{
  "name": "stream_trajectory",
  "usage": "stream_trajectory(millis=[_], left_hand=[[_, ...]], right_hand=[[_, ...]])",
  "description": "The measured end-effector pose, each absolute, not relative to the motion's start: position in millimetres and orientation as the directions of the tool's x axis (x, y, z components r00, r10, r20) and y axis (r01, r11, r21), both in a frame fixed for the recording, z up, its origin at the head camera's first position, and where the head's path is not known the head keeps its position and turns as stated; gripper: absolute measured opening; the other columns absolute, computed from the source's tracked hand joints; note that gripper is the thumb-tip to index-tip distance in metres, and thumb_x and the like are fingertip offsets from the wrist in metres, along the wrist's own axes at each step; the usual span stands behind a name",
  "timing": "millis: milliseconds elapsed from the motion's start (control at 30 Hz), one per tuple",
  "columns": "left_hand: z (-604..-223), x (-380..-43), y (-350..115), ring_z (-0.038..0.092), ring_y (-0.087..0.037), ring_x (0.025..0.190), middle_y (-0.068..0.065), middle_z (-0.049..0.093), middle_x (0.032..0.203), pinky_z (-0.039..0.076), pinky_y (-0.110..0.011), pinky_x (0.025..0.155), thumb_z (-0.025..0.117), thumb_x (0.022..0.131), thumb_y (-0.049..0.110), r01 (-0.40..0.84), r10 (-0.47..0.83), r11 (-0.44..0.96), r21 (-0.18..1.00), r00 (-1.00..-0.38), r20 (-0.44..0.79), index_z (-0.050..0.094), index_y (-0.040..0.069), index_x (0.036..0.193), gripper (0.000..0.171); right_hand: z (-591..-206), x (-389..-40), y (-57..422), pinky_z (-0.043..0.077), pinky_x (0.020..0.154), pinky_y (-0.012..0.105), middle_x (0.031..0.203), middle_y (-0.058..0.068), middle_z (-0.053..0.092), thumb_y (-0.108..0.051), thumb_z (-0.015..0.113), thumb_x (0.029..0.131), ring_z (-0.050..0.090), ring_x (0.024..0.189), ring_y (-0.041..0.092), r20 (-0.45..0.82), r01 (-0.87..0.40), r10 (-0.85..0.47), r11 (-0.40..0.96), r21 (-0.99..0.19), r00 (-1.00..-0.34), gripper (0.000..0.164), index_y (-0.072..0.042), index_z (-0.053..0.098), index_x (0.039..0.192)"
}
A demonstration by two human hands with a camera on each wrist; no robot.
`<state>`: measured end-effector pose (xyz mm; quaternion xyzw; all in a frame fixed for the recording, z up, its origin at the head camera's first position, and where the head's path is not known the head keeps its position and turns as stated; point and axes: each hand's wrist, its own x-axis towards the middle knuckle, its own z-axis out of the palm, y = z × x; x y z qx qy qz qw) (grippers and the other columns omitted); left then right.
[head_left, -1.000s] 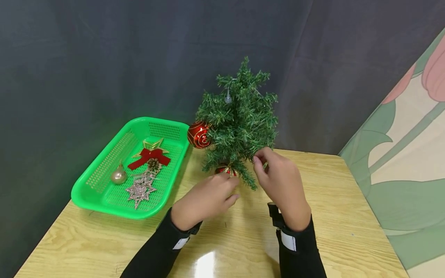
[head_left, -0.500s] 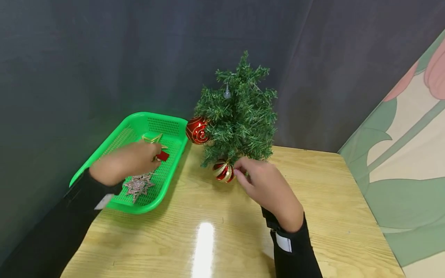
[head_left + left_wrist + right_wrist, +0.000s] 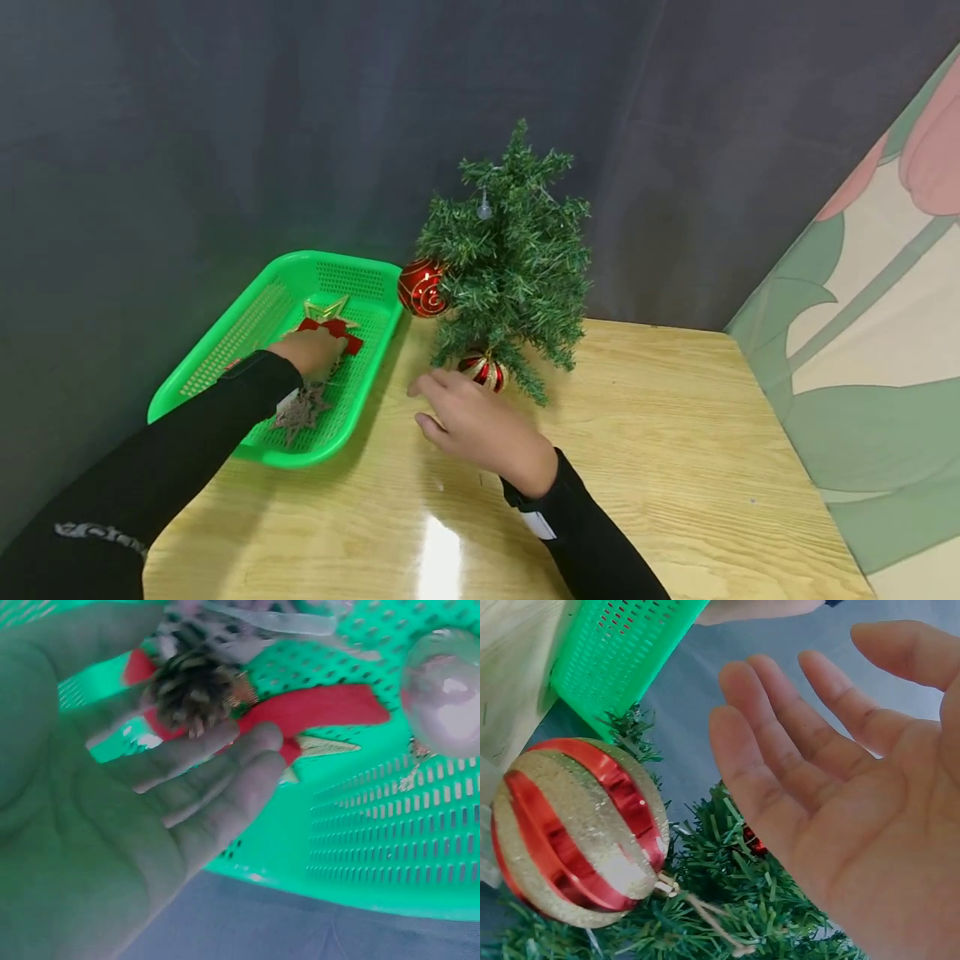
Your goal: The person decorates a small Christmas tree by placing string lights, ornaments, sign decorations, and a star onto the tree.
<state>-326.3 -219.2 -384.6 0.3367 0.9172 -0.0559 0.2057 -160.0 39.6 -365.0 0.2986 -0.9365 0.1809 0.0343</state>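
My left hand (image 3: 313,353) reaches down into the green basket (image 3: 363,404), over a red bow (image 3: 349,341). In the left wrist view, its loosely bent fingers lie against the red ribbon, beside the bow's pinecone (image 3: 191,690). My right hand (image 3: 480,425), fingers relaxed and holding nothing, hovers before the small Christmas tree (image 3: 517,258). Just behind it a red-and-gold striped bauble (image 3: 486,372) hangs from a low branch; the right wrist view shows its string on the branches. A larger red bauble (image 3: 422,288) hangs on the tree's left side.
A gold star (image 3: 327,309) and glittery snowflakes (image 3: 302,412) lie in the basket, along with a pale bauble (image 3: 448,694). A small clear ornament (image 3: 484,208) hangs high on the tree. Dark cloth (image 3: 300,125) stands behind the wooden table (image 3: 660,467).
My left hand has gone from the tree to the basket, coming down over the bow. My right hand has left the branches and the striped bauble, shifting left and toward me.
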Motion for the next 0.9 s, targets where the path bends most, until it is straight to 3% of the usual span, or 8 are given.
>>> stream_trajectory(millis=[100, 233, 400, 533, 600, 700, 767, 900], left_hand=[[-391, -326, -222, 0.058, -0.026, 0.071, -0.015, 0.06, 0.082, 0.042, -0.034, 0.063, 0.061, 0.097, -0.01, 0.677, 0.636, 0.735, 0.03, -0.674, -0.375, 0.065, -0.001, 0.103, 0.012], [-387, -324, -223, 0.042, -0.015, 0.06, -0.006, 0.052, 0.069, 0.031, -0.031, 0.061, 0.061, 0.093, -0.016, 0.682, 0.674, 0.722, 0.112, -0.658, -0.336, 0.062, 0.004, 0.088, 0.021], [-347, -298, -209, 0.049, -0.018, 0.069, -0.012, 0.062, 0.088, 0.034, -0.031, 0.061, 0.059, 0.093, -0.013, 0.615, 0.644, 0.763, 0.199, -0.699, -0.311, 0.065, 0.004, 0.095, 0.019], [-318, -257, -196, 0.053, -0.017, 0.076, -0.005, 0.06, 0.088, 0.045, -0.029, 0.064, 0.066, 0.092, -0.007, 0.662, 0.723, 0.669, 0.338, -0.685, -0.089, 0.061, 0.007, 0.094, 0.015], [-311, -238, -186, 0.056, -0.014, 0.08, -0.002, 0.062, 0.092, 0.05, -0.029, 0.068, 0.072, 0.092, -0.001, 0.703, 0.759, 0.597, 0.387, -0.652, 0.013, 0.061, 0.008, 0.098, 0.016], [-308, -219, -172, 0.062, -0.012, 0.088, 0.0, 0.066, 0.104, 0.055, -0.03, 0.075, 0.077, 0.093, 0.007, 0.7, 0.764, 0.538, 0.47, -0.641, 0.079, 0.064, 0.01, 0.108, 0.021], [-309, -212, -163, 0.064, -0.012, 0.093, 0.0, 0.066, 0.111, 0.057, -0.031, 0.079, 0.075, 0.095, 0.01, 0.677, 0.757, 0.512, 0.529, -0.647, 0.095, 0.064, 0.012, 0.114, 0.021], [-312, -205, -150, 0.065, -0.013, 0.098, 0.0, 0.065, 0.116, 0.058, -0.035, 0.084, 0.072, 0.097, 0.011, 0.644, 0.739, 0.46, 0.611, -0.659, 0.138, 0.062, 0.014, 0.118, 0.023]], right_hand=[[-369, -163, 39, 0.057, 0.089, 0.031, 0.124, 0.006, 0.068, -0.019, 0.06, 0.105, 0.067, 0.111, 0.02, 0.187, -0.578, -0.548, 0.749, -0.324, -0.815, 0.025, -0.01, 0.064, 0.128], [-374, -167, 40, 0.057, 0.088, 0.029, 0.121, 0.006, 0.068, -0.018, 0.059, 0.105, 0.068, 0.107, 0.019, 0.208, -0.571, -0.532, 0.76, -0.309, -0.821, 0.024, -0.009, 0.065, 0.126], [-376, -167, 40, 0.057, 0.092, 0.032, 0.134, 0.012, 0.059, -0.019, 0.06, 0.105, 0.065, 0.113, 0.021, 0.241, -0.536, -0.479, 0.78, -0.325, -0.844, 0.039, -0.003, 0.052, 0.14], [-372, -163, 41, 0.057, 0.095, 0.033, 0.159, 0.011, 0.041, -0.023, 0.06, 0.106, 0.062, 0.126, 0.021, 0.257, -0.502, -0.431, 0.742, -0.445, -0.865, 0.066, -0.011, 0.028, 0.162], [-369, -161, 42, 0.057, 0.088, 0.029, 0.16, 0.01, 0.041, -0.023, 0.061, 0.105, 0.065, 0.119, 0.019, 0.271, -0.504, -0.425, 0.706, -0.498, -0.863, 0.068, -0.013, 0.026, 0.163], [-364, -161, 45, 0.055, 0.075, 0.021, 0.145, 0.009, 0.058, -0.016, 0.063, 0.104, 0.067, 0.093, 0.012, 0.335, -0.541, -0.424, 0.67, -0.509, -0.841, 0.055, -0.007, 0.043, 0.154], [-359, -161, 49, 0.049, 0.064, 0.018, 0.12, 0.007, 0.071, -0.011, 0.063, 0.103, 0.062, 0.073, 0.008, 0.383, -0.557, -0.406, 0.655, -0.51, -0.829, 0.039, -0.004, 0.058, 0.142], [-349, -159, 63, 0.039, 0.053, 0.017, 0.086, 0.0, 0.071, -0.008, 0.061, 0.104, 0.042, 0.055, 0.002, 0.473, -0.574, -0.345, 0.63, -0.524, -0.811, 0.018, -0.006, 0.073, 0.117]])
